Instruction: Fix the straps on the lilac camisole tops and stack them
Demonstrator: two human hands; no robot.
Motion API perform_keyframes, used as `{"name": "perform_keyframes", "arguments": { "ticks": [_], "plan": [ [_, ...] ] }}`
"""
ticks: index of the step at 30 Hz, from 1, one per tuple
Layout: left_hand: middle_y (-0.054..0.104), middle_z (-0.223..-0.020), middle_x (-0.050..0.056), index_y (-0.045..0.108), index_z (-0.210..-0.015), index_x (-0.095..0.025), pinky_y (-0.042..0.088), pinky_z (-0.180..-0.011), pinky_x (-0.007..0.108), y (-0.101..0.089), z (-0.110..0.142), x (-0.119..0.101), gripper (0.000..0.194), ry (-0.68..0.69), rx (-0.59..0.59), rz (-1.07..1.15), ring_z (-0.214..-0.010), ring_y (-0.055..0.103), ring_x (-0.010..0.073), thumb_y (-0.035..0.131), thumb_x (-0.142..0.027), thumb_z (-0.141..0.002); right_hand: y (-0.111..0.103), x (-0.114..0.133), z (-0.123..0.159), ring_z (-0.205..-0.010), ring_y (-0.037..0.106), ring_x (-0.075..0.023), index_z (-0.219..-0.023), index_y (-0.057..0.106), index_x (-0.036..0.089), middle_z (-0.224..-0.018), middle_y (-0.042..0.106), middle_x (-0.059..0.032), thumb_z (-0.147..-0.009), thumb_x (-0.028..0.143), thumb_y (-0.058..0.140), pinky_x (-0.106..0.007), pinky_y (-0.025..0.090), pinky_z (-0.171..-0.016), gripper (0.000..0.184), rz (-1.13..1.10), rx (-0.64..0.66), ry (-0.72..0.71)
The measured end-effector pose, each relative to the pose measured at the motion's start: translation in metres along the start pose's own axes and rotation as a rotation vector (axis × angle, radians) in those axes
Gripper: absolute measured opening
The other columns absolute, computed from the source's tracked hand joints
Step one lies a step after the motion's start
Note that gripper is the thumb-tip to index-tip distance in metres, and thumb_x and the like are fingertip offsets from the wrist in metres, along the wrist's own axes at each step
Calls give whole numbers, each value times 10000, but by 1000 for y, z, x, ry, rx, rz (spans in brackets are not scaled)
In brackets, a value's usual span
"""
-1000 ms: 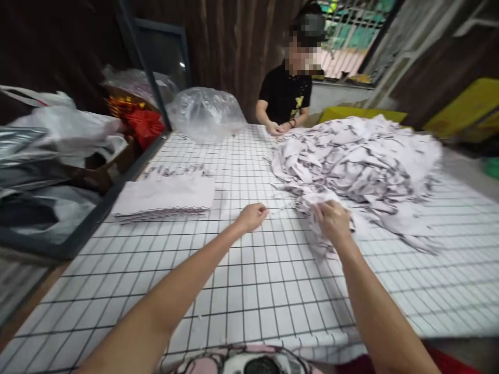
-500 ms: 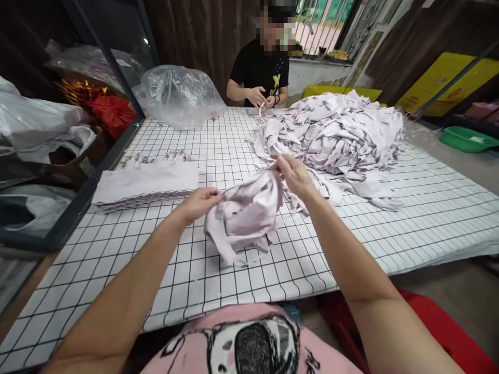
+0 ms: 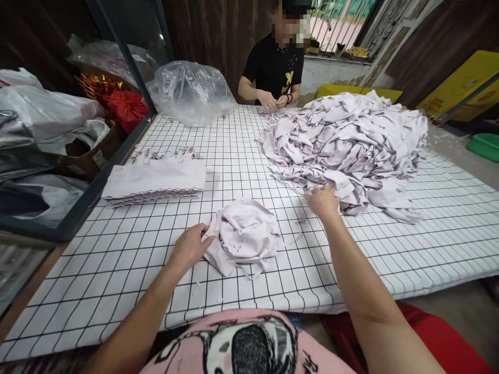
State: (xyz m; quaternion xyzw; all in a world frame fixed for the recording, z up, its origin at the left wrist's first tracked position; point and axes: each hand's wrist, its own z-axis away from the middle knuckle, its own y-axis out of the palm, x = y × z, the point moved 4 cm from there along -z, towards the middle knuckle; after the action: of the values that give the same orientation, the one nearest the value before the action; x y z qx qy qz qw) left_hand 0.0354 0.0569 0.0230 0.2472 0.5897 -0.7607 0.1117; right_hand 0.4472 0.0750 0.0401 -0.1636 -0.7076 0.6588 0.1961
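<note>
a: left hand (image 3: pixel 192 245), quick - where's it at?
b: left edge of the loose cloth bundle (image 3: pixel 245 234), thumb & fingers touching it. can't tell if they're pinched tight or just resting.
a: k, & the bundle?
b: near side of the checked table (image 3: pixel 241 150), abt the middle, in a rough round w/ loose ends toward the near edge.
a: right hand (image 3: pixel 323 201)?
b: well apart from the left one, a bit farther & to the right, at the near edge of the big cloth pile (image 3: pixel 351 140). fingertips r partly hidden, so can't tell if it's gripping.
a: pile looks like the same stuff?
b: yep, pale & crumpled, heaped on the far right part of the table.
a: left side?
b: folded cloth stack (image 3: pixel 156 182), lying flat, wavy edges facing near. beyond it, far left, a puffed-up clear plastic bag (image 3: pixel 191 93).
a: who's across?
b: co-worker (image 3: pixel 286 83) in a black shirt (image 3: pixel 268 65), far side btwn bag & pile, own two hands close together at the table edge.
a: off the table?
b: red bag (image 3: pixel 127 109) far left, green basin (image 3: pixel 483 146) on the right, yellow boards (image 3: pixel 460 85) far right.
</note>
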Motion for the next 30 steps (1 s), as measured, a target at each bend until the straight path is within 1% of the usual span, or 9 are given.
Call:
{"name": "perform_keyframes", "arguments": {
  "ticks": [2,5,10,15,18,22,25,28,30],
  "plan": [
    [587,-703,3,537,-794,-206,374,-551,272,-5,-4,-2,309,31,14,68,-603,527,171,486,-504,-857,-5,43,28,-1202,455,-376,-1204,621,160,-1267,522,-214,-902,468,510,-568,375,-944,445,-104,-73,-233],
    [566,-690,-16,519,-824,-207,383,-538,252,-26,-10,-7,271,67,-108,232,-583,514,148,506,-473,-869,9,96,67,-1156,503,-317,-1295,567,254,-1236,548,-146,-828,540,611,-488,427,-921,549,-298,159,-568],
    [612,-771,-5,567,-946,-195,446,-588,232,-79,-3,-30,215,283,-369,508,-663,563,134,574,-398,-876,24,103,60,-939,611,-202,-1048,711,185,-1028,652,-100,-843,343,627,-293,472,-838,272,-441,204,-466],
    [659,-1009,31,599,-989,-200,512,-789,258,-115,29,-37,141,539,-518,605,-917,627,158,623,-272,-869,5,51,24,-938,617,-210,-991,731,145,-1008,683,-110,-846,130,468,-313,455,-873,300,-424,44,-305],
    [664,-1027,38,624,-966,-213,521,-845,279,-106,46,-29,101,643,-192,488,-993,624,182,621,-222,-865,-21,-19,9,-995,587,-253,-1047,716,111,-1058,651,-156,-846,146,435,-378,441,-911,347,-354,-255,31],
    [679,-984,50,648,-1005,-230,523,-830,288,-77,56,0,161,485,157,340,-956,632,207,553,-313,-906,-42,-72,22,-1232,411,-402,-1090,686,93,-1266,502,-245,-829,226,524,-550,381,-958,335,-216,-395,332],
    [679,-983,49,648,-1000,-236,513,-856,300,-64,55,10,188,383,175,373,-970,627,217,528,-353,-914,-37,-22,48,-1225,438,-363,-1147,645,130,-1263,514,-206,-847,311,565,-538,378,-997,360,-342,-180,-57],
    [676,-988,50,650,-993,-234,507,-873,312,-61,53,0,177,434,182,405,-973,624,218,544,-344,-903,-23,80,94,-1205,490,-264,-1342,502,260,-1337,513,-101,-875,330,548,-452,429,-997,475,-558,249,-739],
    [677,-993,53,654,-991,-229,510,-876,317,-67,52,-10,175,482,181,405,-970,626,217,553,-336,-896,-18,136,118,-1251,442,-267,-1370,481,292,-1397,485,-73,-837,245,568,-471,391,-1027,542,-540,350,-1006]
  ]
}}
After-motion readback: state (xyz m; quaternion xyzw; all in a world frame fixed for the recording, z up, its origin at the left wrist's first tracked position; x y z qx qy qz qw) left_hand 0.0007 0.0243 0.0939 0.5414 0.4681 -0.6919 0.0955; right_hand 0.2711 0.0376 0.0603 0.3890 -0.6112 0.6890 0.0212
